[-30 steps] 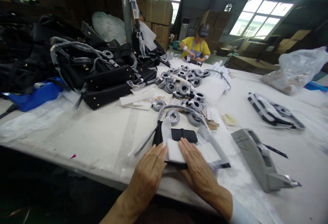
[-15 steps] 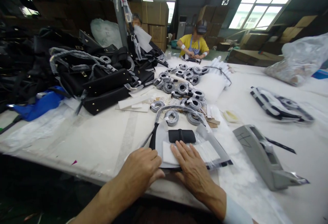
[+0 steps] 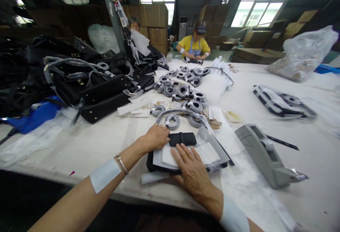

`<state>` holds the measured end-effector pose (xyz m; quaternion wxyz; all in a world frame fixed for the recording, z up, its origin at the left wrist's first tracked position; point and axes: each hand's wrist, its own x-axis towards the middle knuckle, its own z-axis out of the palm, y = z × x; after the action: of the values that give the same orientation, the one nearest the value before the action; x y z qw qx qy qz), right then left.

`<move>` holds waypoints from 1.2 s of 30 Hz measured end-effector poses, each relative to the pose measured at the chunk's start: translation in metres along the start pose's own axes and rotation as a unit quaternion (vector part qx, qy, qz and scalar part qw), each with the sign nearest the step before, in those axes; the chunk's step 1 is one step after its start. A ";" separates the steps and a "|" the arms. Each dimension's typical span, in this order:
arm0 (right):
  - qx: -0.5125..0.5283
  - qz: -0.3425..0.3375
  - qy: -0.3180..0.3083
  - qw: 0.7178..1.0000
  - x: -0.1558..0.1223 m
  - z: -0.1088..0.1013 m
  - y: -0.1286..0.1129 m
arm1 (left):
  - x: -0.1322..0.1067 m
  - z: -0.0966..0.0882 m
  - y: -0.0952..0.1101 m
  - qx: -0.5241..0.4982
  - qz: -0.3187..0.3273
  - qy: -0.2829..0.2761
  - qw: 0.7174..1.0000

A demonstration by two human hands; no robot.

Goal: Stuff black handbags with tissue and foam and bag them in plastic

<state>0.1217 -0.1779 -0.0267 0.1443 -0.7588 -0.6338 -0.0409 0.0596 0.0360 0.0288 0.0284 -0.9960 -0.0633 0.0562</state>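
A black handbag [image 3: 150,162] lies flat at the table's front edge, covered by grey-white wrapping sheet and a white foam pad [image 3: 212,152]. Its handle [image 3: 183,111], wrapped in clear film, arches away from me. On top sits a small black flap or pouch with a strap [image 3: 187,139]. My left hand [image 3: 157,137] is closed at the bag's upper left corner, fingers curled near the handle's base; the exact grip is partly hidden. Flat on the foam pad, fingers outstretched, rests my right hand [image 3: 191,164], its thumb under the front edge. A rolled white strip [image 3: 154,177] pokes out below the bag.
Several wrapped strap coils [image 3: 183,91] lie beyond the bag. A grey tape dispenser [image 3: 261,154] stands at right, with a wrapped bag [image 3: 281,103] behind it. Black bags [image 3: 103,97] pile up at left. A person in yellow [image 3: 195,46] works across the table.
My left hand has moved from the bag's lower left edge up to its upper left corner. My right hand stays on the foam pad. The whole view has shifted slightly.
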 end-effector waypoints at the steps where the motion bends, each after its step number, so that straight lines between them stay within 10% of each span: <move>1: -0.001 0.000 0.000 1.000 0.000 0.001 0.000 | 0.001 -0.001 0.000 0.000 -0.003 -0.004 1.000; 12: 0.004 0.004 -0.006 1.000 0.001 -0.001 0.001 | 0.028 0.015 -0.019 -0.019 -0.061 -0.028 0.998; 21: 0.006 -0.004 -0.009 1.000 0.002 -0.006 0.001 | -0.028 -0.015 0.012 -0.086 -0.007 0.097 0.992; 24: 0.006 -0.009 -0.012 1.000 0.002 -0.005 0.001 | -0.063 0.002 0.030 -0.157 0.099 0.141 0.973; 31: -0.001 -0.033 -0.016 0.999 0.004 -0.006 0.000 | -0.097 0.083 0.034 -0.239 0.035 0.213 0.947; 36: 0.007 -0.062 -0.001 0.998 -0.002 -0.009 0.005 | -0.094 0.077 0.036 -0.238 0.046 0.245 0.939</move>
<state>0.1270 -0.1831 -0.0196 0.1462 -0.7171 -0.6800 -0.0449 -0.0376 -0.0083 -0.0396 -0.1977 -0.9583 -0.0197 -0.2053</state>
